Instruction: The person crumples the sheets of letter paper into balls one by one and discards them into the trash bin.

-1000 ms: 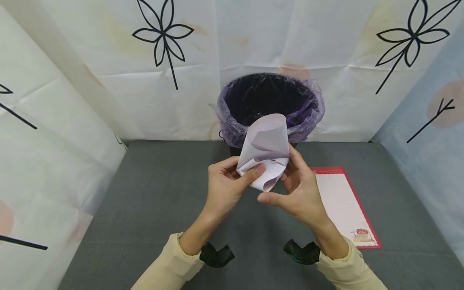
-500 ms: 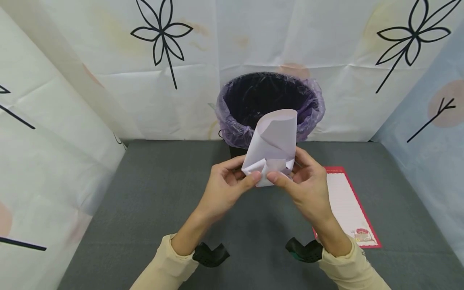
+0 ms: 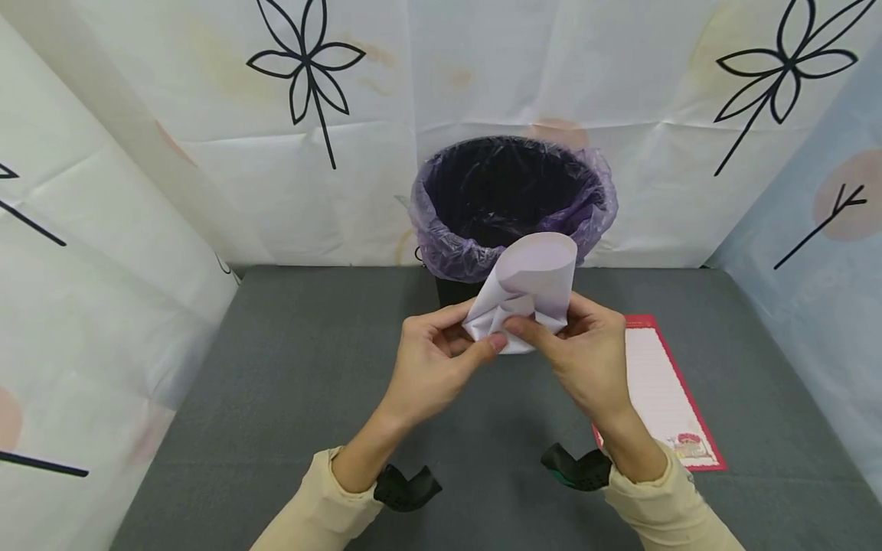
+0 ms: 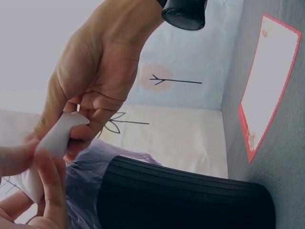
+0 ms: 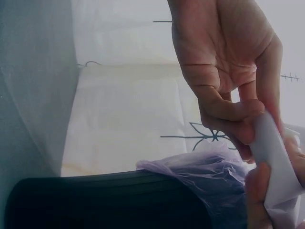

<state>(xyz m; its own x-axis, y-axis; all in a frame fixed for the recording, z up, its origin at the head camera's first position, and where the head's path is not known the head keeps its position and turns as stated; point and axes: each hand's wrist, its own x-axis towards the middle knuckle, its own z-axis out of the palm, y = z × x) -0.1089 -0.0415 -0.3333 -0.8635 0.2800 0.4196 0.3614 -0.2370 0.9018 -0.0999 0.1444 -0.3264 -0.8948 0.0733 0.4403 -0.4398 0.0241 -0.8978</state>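
Cloth backdrop (image 3: 379,191) frames folded paper (image 3: 540,260), pinched at both sides over grey table (image 3: 310,367)

With a black bin (image 4: 186,195) at the table's far side, a person's left hand (image 3: 430,360) and right hand (image 3: 592,360) share a grip on the paper at the middle of the scene. Each pinches its lower end, thumb on the near face and fingers behind, the two thumbs almost meeting. The paper leans right, its upper end curving to a rounded edge, with a small flap (image 3: 518,306) turned up just above the thumbs. Seen from the head, it overlaps the near side of the bin's purple liner (image 3: 441,245); the gap between them cannot be told. A red-bordered sheet (image 3: 658,383) lies at right, just beside the right hand.

Trouble, if it comes, would likely start at the folds. They look soft rather than sharply creased, so a lifted thumb could let the flap spring open. Uneven pressure from the two sides might skew the fold or crumple the thin upper end, which stands unsupported. With the thumbs crowded together, one could also nudge the other off its hold. Should both pinches slacken, the paper could drop to the table or, the bin being near, catch against the liner.
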